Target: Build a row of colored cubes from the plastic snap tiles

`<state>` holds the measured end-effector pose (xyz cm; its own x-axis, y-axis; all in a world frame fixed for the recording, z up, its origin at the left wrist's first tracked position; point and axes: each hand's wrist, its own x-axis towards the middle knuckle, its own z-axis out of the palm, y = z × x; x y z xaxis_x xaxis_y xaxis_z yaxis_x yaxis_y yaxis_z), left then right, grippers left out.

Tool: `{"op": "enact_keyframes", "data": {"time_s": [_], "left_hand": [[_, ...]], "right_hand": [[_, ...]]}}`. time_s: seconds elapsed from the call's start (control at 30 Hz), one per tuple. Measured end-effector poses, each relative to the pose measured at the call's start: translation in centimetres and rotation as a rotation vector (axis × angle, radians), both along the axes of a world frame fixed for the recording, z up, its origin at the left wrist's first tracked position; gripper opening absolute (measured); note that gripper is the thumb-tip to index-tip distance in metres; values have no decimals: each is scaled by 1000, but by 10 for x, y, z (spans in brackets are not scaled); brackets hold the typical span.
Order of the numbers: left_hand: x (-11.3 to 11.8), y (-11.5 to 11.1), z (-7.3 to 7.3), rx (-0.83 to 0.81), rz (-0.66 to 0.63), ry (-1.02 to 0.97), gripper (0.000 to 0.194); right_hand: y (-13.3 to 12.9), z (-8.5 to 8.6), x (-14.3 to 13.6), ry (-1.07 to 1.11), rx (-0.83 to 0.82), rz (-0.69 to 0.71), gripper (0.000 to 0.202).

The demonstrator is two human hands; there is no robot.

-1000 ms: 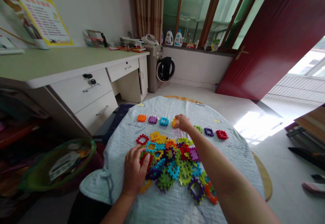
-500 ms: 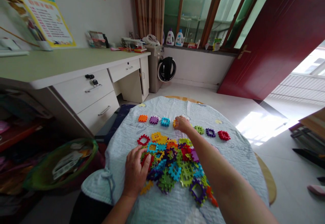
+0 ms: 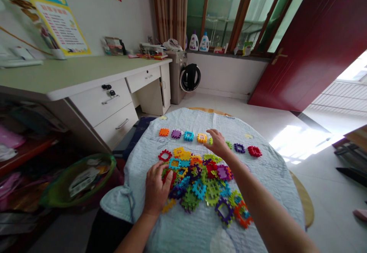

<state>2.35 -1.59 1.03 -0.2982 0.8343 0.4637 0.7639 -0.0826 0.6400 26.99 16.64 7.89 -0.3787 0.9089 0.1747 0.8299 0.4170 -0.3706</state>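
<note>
Fingers apart, my right hand (image 3: 218, 143) hovers just right of a yellow square building block (image 3: 202, 138) and partly covers a light green one behind it. That yellow block sits in a row with an orange block (image 3: 164, 132), a purple block (image 3: 176, 134), a blue block (image 3: 189, 136), a dark purple block (image 3: 239, 148) and a red block (image 3: 255, 151). My left hand (image 3: 157, 188) rests open at the left edge of a heap of mixed interlocking blocks (image 3: 198, 189), touching red pieces there. A red frame piece (image 3: 165, 155) lies just beyond its fingers.
A pale blue cloth (image 3: 275, 192) covers the round table. Left of it stands a green basket (image 3: 48, 195) full of items, beneath a white desk (image 3: 111, 107). A washing machine (image 3: 176, 77) with its door open and a red door (image 3: 309, 42) are farther back.
My right hand has let go of the yellow block and moved right, leaving it in the row. My left hand stays by the heap. The view has shifted slightly.
</note>
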Motion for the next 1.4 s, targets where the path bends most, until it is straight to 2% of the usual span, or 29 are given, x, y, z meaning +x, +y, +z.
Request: {"op": "enact_keyframes", "data": {"time_s": [0.1, 0.23, 0.33, 0.43, 0.53, 0.63, 0.7, 0.77, 0.87, 1.0, 1.17, 1.3, 1.4], "left_hand": [[0, 0, 0, 1, -3, -4, 27], [-1, 1, 1, -6, -38, -31, 30], [-1, 1, 3, -3, -61, -38, 32], [-1, 0, 4, 5, -69, -13, 31], [0, -2, 6, 10, -37, 53, 32], [4, -4, 8, 10, -18, 129, 35], [6, -6, 11, 21, -44, 170, 37], [9, -8, 14, 36, -74, 205, 39], [9, -10, 16, 45, -122, 234, 40], [6, -10, 15, 47, -159, 177, 40], [2, -8, 11, 38, -112, 111, 42], [0, -5, 8, 58, -86, 77, 39], [0, -3, 5, 78, -71, 58, 37]], "right_hand": [[-39, 0, 35, 70, 33, 80, 51], [-97, -9, 74, 83, -42, 84, 37], [-130, -17, 83, 105, -80, 124, 45], [-148, -24, 82, 105, -85, 163, 59], [-152, -30, 80, 52, -90, 128, 53], [-153, -34, 78, 52, -34, -15, 38], [-155, -32, 72, 97, 34, -76, 39], [-158, -28, 61, 141, 70, -16, 50], [-162, -22, 36, 142, 45, 173, 68], [-163, -20, 15, 106, 4, 262, 72], [-163, -18, 30, 174, 47, 231, 52], [-165, -23, 55, 188, 69, 120, 34], [-168, -25, 66, 213, 87, 49, 31]]}}
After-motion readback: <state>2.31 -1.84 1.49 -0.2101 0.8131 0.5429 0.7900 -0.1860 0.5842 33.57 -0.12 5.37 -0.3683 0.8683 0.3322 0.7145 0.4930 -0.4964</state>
